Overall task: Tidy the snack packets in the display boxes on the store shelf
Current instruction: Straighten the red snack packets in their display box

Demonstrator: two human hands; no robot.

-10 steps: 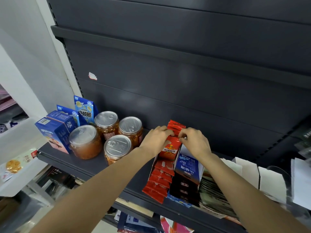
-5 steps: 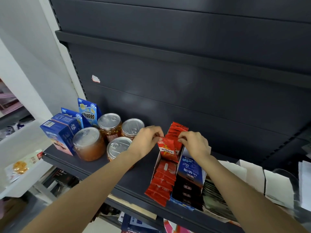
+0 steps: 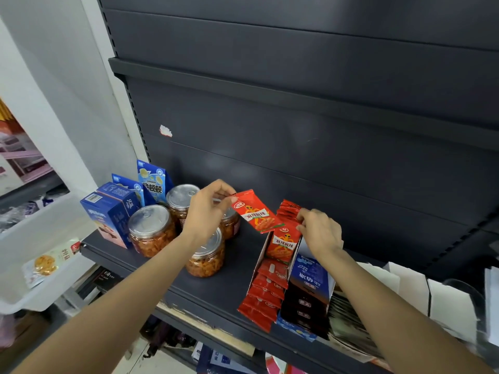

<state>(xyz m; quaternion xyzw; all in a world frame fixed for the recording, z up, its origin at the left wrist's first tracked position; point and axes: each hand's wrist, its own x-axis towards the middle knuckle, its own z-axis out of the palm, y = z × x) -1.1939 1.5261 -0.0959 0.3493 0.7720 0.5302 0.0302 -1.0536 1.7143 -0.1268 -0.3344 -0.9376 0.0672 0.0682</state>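
Note:
My left hand pinches the top corner of one red snack packet and holds it tilted in the air, above and left of the display box. That narrow box holds a row of red packets, with one upright packet facing me. My right hand grips the upright red packets at the back of the row. Beside it on the right stands a blue display box with dark packets.
Three clear jars with foil lids and blue cartons stand to the left on the dark shelf. White boxes sit at the right. A white bin lies lower left. An upper shelf edge overhangs.
My left hand has pulled one red packet up and left out of the display box. My right hand stays on the back packets. The view has shifted closer.

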